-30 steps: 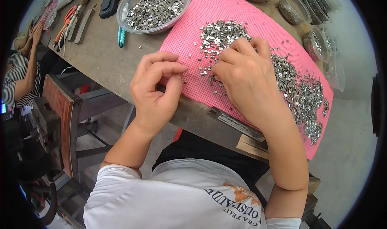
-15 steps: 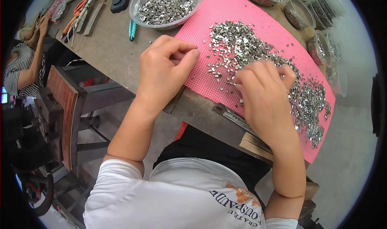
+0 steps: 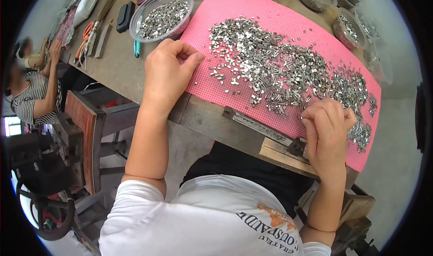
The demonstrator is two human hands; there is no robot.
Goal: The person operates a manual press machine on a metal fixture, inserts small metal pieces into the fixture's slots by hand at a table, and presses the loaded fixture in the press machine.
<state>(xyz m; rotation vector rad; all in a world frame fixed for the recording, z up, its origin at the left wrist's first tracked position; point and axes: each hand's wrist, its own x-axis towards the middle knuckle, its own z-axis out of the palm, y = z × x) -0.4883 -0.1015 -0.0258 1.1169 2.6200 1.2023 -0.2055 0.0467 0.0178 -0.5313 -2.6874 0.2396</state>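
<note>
**Right hand low over the pink mat, metal pieces strewn all across it**

Nearest to us, a white T-shirt fills the lower edge, and both bare forearms reach up over the worn bench! Along its front edge sit a long metal strip and a pale wooden block. Look at the right hand, by the mat's near edge: thumb and forefinger almost meeting, a tiny bright speck at their tips, too small to tell for certain, the other fingers curled. Over on the left hand, at the mat's left edge, thumb and forefinger are bent close together; whether anything is pinched there, I cannot tell.

And what a surface! Small silvery pieces lie in a broad band across the textured mat, dense in the middle, loose at the fringes. Beyond the left hand, a clear tub brims with more of them, a teal tool and a black case just beside it. Farther left come metal bars and an orange-handled tool. Far right, more tubs line the mat's far edge.

Out in the room, grey floor, a black wheel lower left and, farther off, a co-worker in a striped top
</note>
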